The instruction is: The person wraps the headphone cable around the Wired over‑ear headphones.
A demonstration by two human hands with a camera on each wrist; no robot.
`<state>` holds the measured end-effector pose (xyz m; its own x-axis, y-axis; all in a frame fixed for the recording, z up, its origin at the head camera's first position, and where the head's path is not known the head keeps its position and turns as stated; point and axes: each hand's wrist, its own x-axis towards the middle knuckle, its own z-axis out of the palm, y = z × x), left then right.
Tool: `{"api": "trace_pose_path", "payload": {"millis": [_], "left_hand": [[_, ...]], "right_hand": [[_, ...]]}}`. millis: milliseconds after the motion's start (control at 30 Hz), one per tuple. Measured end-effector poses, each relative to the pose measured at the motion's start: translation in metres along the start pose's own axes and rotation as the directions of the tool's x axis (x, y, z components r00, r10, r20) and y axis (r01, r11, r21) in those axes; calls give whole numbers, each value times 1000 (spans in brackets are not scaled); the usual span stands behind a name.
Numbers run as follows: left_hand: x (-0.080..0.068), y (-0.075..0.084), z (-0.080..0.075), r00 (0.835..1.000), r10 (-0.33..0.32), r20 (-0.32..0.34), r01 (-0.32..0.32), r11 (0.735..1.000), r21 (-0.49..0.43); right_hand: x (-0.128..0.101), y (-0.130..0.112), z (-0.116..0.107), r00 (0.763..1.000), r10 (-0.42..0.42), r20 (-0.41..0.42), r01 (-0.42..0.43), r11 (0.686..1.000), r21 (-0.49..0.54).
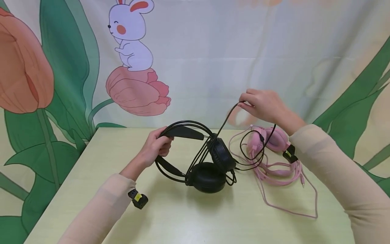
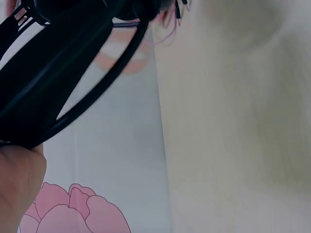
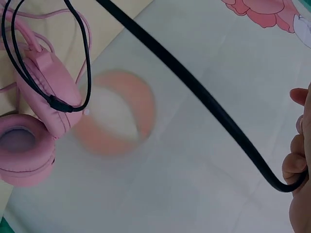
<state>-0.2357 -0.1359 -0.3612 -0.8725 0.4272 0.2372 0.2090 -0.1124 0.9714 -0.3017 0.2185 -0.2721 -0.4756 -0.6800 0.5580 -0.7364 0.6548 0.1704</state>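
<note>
Black over-ear headphones point(image 1: 208, 178) are held above the table, tilted on their side with the earcups to the right. My left hand point(image 1: 155, 145) grips their headband; the left wrist view shows the dark band point(image 2: 58, 73) close up. Higher and to the right, my right hand point(image 1: 263, 105) pinches the black cable point(image 1: 226, 117), which runs taut from the headphones up to the fingers. In the right wrist view the cable point(image 3: 194, 92) bends at the fingertips. Several strands of cable lie across the headphones near the earcups, and a loop hangs at their right.
Pink headphones point(image 1: 277, 139) with a coiled pink cable point(image 1: 280, 183) lie on the table's right side, behind the hanging black loop. The pale table point(image 1: 182, 220) ends at a printed curtain point(image 1: 201, 67) at the back. Small black devices point(image 1: 139, 199) are strapped at both wrists.
</note>
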Motion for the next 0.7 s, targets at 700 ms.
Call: {"api": "trace_pose_path", "payload": {"millis": [700], "left_hand": [[8, -14, 13, 969, -91, 229, 201, 830, -520]], "right_hand": [[-18, -3, 42, 972, 172, 163, -195, 971, 136]]}}
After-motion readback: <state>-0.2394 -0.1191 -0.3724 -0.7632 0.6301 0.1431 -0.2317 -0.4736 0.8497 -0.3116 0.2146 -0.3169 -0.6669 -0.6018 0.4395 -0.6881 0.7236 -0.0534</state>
